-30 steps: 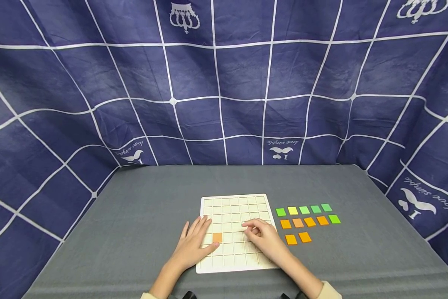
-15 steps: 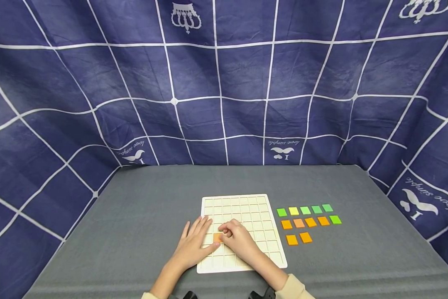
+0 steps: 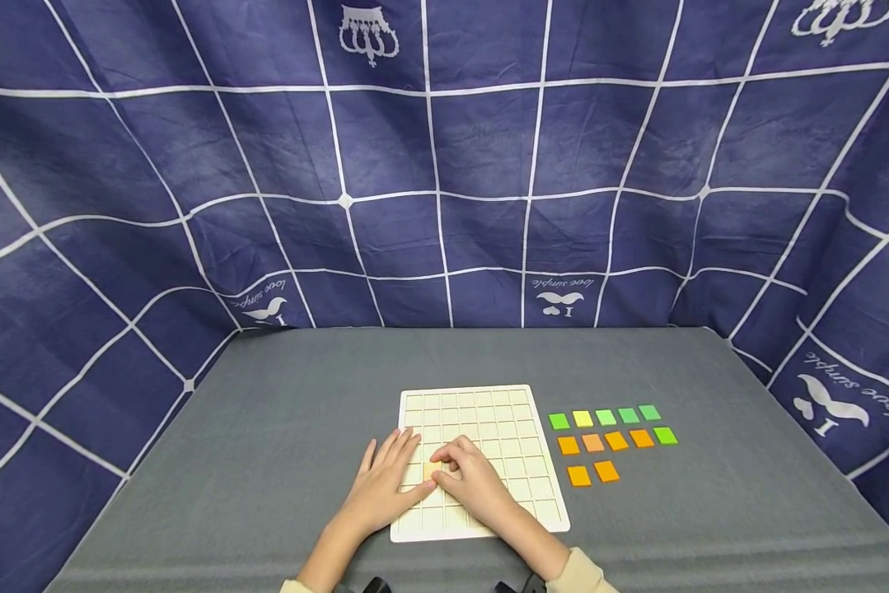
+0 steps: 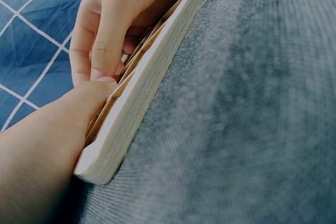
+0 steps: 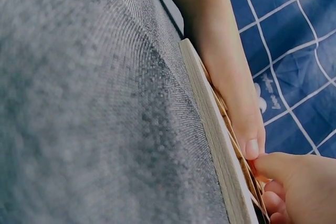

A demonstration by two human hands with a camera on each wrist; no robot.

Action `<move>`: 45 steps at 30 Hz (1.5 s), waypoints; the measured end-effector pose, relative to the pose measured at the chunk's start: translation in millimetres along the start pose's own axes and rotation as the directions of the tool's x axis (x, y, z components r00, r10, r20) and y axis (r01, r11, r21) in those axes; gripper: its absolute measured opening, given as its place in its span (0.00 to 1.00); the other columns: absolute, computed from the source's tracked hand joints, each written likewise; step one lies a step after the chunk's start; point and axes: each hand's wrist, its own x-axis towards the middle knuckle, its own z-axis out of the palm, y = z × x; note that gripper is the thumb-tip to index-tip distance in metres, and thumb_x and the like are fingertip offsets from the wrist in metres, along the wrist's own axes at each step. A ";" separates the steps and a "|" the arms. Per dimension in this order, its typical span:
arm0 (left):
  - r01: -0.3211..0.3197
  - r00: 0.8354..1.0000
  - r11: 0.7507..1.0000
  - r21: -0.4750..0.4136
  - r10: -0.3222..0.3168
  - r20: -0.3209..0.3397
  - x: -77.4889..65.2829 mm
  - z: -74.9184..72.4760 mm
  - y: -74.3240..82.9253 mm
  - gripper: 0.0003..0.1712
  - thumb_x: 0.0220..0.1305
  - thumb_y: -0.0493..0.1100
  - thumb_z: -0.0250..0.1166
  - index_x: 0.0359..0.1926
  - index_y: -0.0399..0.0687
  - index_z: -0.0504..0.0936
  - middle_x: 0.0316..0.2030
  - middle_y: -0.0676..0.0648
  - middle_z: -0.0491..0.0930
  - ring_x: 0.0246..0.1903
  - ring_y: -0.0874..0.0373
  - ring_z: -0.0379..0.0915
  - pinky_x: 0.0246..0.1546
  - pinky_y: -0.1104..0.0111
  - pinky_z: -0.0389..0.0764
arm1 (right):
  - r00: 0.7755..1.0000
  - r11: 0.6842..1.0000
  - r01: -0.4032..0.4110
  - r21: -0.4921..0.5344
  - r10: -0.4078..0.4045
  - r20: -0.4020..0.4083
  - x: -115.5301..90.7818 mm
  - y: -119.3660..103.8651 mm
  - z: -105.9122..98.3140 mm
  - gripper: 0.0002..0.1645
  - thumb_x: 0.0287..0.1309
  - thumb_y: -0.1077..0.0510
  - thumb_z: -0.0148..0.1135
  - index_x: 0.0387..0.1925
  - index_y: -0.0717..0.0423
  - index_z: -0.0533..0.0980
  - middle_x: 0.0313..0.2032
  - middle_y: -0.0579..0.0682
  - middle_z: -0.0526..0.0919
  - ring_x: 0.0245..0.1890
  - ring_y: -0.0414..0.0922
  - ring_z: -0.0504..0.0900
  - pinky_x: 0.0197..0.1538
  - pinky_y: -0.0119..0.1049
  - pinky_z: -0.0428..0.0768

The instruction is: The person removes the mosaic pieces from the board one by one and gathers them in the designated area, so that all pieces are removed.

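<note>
A pale wooden grid board (image 3: 488,531) lies on the grey cloth. My left hand (image 3: 379,487) rests flat over its left edge, fingers spread, the thumb reaching across a cell. In the head view my right hand (image 3: 475,482) pinches a small square orange tile (image 3: 430,470) between thumb and index finger, at a cell beside the left thumb. The tile looks paler than before and is partly covered by the fingertips. Both wrist views show the right fingertips meeting the left thumb close over the board; the tile is hidden there.
Right of the board, loose square tiles lie in rows: a yellow tile (image 3: 582,418), a green tile (image 3: 665,436), an orange tile (image 3: 606,471) and several others. A blue curtain (image 3: 481,148) with white lines hangs behind the grey table (image 3: 325,371).
My right hand has moved left across the board to the orange tile and closed on it. The tile's face has turned paler. My left hand has stayed in place.
</note>
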 end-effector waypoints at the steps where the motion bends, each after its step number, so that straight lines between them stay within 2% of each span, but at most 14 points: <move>1: 0.001 1.000 1.000 0.000 -0.001 0.001 0.1 0.0 0.1 0.45 0.55 0.71 0.51 0.65 0.49 0.62 0.68 0.48 0.57 0.69 0.51 0.46 0.66 0.46 0.39 | 1.000 1.000 0.004 -0.001 -0.004 0.000 0.0 0.5 -0.1 0.10 0.52 0.55 0.62 0.38 0.49 0.78 0.33 0.39 0.71 0.31 0.31 0.67 0.33 0.23 0.69; 9: -0.005 1.000 1.000 0.009 0.005 -0.010 1.3 -0.1 -0.7 0.45 0.54 0.71 0.51 0.65 0.48 0.63 0.67 0.48 0.58 0.69 0.51 0.46 0.66 0.47 0.39 | 0.999 0.999 0.046 0.030 -0.046 0.003 2.3 2.5 -0.9 0.07 0.53 0.55 0.62 0.36 0.46 0.76 0.31 0.39 0.77 0.30 0.30 0.72 0.34 0.24 0.71; 20: -0.007 1.000 1.000 0.008 0.007 -0.010 1.0 -0.5 -1.5 0.45 0.54 0.71 0.51 0.65 0.49 0.62 0.68 0.48 0.58 0.69 0.51 0.46 0.66 0.47 0.38 | 0.999 0.996 0.050 0.077 -0.051 0.017 2.7 1.6 -0.7 0.08 0.52 0.55 0.63 0.34 0.46 0.73 0.26 0.38 0.76 0.25 0.27 0.70 0.30 0.22 0.70; 27: -0.001 1.000 1.000 0.013 0.001 -0.008 1.8 -0.2 -1.3 0.45 0.54 0.71 0.51 0.65 0.49 0.62 0.68 0.48 0.58 0.69 0.51 0.46 0.67 0.47 0.38 | 0.995 0.993 0.098 0.071 -0.098 0.003 2.9 3.5 -0.7 0.08 0.53 0.56 0.62 0.34 0.49 0.72 0.28 0.41 0.78 0.24 0.27 0.69 0.28 0.22 0.70; 34: 0.003 1.000 1.000 0.005 -0.003 0.000 1.2 1.7 -1.5 0.45 0.54 0.72 0.51 0.65 0.48 0.62 0.68 0.49 0.58 0.69 0.51 0.46 0.66 0.46 0.38 | 0.998 0.994 0.069 0.086 -0.070 -0.001 1.1 4.0 0.3 0.07 0.56 0.56 0.60 0.36 0.49 0.72 0.29 0.41 0.78 0.25 0.28 0.69 0.29 0.22 0.69; 38: 0.000 1.000 1.000 -0.001 0.000 -0.003 0.3 1.3 -1.3 0.45 0.54 0.71 0.51 0.65 0.48 0.62 0.68 0.48 0.58 0.69 0.51 0.46 0.66 0.46 0.39 | 0.999 0.995 0.048 0.090 -0.046 -0.022 1.1 4.0 0.9 0.06 0.56 0.55 0.59 0.37 0.48 0.74 0.30 0.42 0.80 0.27 0.29 0.73 0.31 0.23 0.71; 45: -0.006 1.000 1.000 0.009 0.006 -0.008 -0.5 0.9 -1.4 0.46 0.54 0.70 0.52 0.66 0.48 0.61 0.68 0.48 0.57 0.69 0.51 0.46 0.66 0.47 0.39 | 0.998 0.983 0.008 0.184 0.004 -0.061 1.9 5.0 0.7 0.08 0.57 0.54 0.58 0.38 0.49 0.77 0.31 0.45 0.80 0.26 0.29 0.74 0.30 0.23 0.73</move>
